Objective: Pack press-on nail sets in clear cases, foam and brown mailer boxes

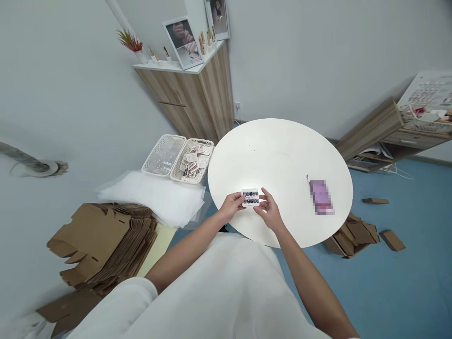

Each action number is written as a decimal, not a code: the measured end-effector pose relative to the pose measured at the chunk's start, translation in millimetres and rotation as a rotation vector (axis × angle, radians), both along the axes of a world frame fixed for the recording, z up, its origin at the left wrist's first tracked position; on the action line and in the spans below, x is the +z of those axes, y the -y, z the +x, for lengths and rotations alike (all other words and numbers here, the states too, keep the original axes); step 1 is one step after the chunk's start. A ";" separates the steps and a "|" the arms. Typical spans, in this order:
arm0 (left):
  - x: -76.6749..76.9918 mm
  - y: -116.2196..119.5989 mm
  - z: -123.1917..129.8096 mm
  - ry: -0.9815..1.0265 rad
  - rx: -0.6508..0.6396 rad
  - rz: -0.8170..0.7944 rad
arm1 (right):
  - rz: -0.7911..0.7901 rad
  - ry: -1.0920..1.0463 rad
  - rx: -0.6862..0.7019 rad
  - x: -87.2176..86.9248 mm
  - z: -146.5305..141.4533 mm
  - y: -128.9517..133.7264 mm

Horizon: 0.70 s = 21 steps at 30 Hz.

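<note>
A small white card [251, 197] with two rows of dark, shiny round pieces is held over the near part of the round white table [275, 155]. My left hand [232, 206] grips its left edge, thumb on the front. At the card's right edge, my right hand [270, 210] holds it between thumb and fingers, the index finger raised a little at the upper corner. A purple, pixelated item [321, 197] lies on the table to the right, with a tiny object beside its upper left corner.
White baskets [192, 161], one full of small cards, stand left of the table. Clear plastic sheets [158, 193] and flattened cardboard [102, 240] are piled at left. Brown boxes [353, 235] lie on the floor at right. A wooden cabinet [190, 99] stands behind.
</note>
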State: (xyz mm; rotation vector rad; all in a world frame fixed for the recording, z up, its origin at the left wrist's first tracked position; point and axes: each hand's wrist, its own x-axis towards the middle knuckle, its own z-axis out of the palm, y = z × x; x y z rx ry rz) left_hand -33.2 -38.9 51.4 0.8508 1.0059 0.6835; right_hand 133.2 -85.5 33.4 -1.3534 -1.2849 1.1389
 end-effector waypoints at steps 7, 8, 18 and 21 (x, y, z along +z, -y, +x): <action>-11.3 -1.9 4.8 -0.240 -0.074 0.142 | -0.100 -0.002 0.064 -10.4 13.0 2.6; -12.5 -1.8 5.5 -0.264 -0.054 0.166 | -0.117 -0.018 0.050 -12.0 13.7 2.6; -5.1 -1.1 -10.6 -0.575 -0.264 0.574 | -0.232 -0.230 -0.088 -16.8 15.4 1.1; -12.6 -2.7 -10.9 -0.583 -0.321 0.607 | -0.258 -0.268 -0.083 -21.6 12.5 0.1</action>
